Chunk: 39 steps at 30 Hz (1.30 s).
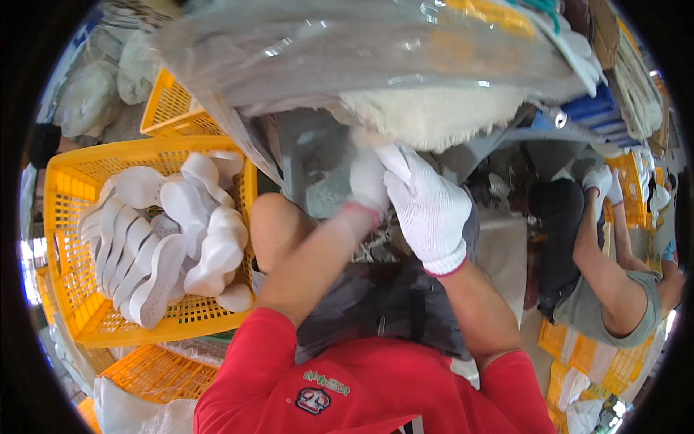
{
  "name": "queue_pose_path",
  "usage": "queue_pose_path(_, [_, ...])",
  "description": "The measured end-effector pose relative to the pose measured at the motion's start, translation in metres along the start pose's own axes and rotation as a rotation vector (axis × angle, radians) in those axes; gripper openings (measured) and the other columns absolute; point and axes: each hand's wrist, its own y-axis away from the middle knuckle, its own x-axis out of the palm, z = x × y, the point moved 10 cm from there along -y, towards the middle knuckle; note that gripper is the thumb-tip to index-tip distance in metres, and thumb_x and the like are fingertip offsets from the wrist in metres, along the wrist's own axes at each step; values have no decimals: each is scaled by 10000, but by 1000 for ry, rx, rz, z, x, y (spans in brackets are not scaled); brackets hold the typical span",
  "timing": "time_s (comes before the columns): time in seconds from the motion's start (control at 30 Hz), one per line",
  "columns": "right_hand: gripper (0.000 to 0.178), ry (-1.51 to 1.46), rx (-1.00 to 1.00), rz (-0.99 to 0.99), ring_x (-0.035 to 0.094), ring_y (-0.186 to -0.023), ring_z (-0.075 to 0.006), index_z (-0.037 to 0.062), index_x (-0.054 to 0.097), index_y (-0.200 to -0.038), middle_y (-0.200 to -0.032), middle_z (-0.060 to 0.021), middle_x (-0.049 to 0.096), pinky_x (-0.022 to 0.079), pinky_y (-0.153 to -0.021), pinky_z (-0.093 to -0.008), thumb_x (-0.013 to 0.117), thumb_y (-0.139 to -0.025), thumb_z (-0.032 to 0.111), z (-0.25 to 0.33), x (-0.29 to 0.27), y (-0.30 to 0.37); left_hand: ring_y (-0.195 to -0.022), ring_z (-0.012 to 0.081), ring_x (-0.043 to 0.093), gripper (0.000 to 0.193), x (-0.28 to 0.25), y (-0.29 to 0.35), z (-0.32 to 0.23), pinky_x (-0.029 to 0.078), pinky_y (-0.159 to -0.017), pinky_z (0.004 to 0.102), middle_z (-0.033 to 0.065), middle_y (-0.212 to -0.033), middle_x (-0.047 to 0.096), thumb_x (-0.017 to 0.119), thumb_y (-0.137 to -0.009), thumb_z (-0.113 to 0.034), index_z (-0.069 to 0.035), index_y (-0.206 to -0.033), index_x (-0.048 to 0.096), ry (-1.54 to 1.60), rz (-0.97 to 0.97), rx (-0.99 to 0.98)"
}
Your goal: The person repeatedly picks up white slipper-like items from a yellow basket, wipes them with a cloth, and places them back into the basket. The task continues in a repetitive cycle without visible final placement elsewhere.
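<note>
My right hand (432, 217), in a white knit glove with a red-edged cuff, is closed around a white piece that looks like a shoe sole (394, 163); most of it is hidden by the hands. My left hand (369, 181), gloved the same way, is right beside it, its fingers smeared by motion. Just above both hands is the frayed cream edge of a cloth buffing wheel (441, 116), and the piece's upper end reaches close to it; whether they touch is unclear. White shoe soles (184, 213) lie heaped in a yellow plastic basket (144, 334) to my left.
Grey plastic sheeting (347, 58) hangs over the wheel. Behind the full basket stands another yellow basket (165, 105), and an orange crate (163, 372) is nearer to me. At the right sits a co-worker in a grey shirt (611, 307), with gloved hands (598, 179) near another yellow basket.
</note>
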Motion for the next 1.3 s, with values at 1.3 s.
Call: queue_pose_path(1.3, [346,-50,-110,413,768,-958,-327,166,832,-1147,-1105,-62,810,615,-843,-417,866,-827,291,13,36,-27,-1167,331,776,617,-9,11,7,613,-1039,412,177,-1390,740,654,-1087,-498,-4,-1453,603,983,-127,-138])
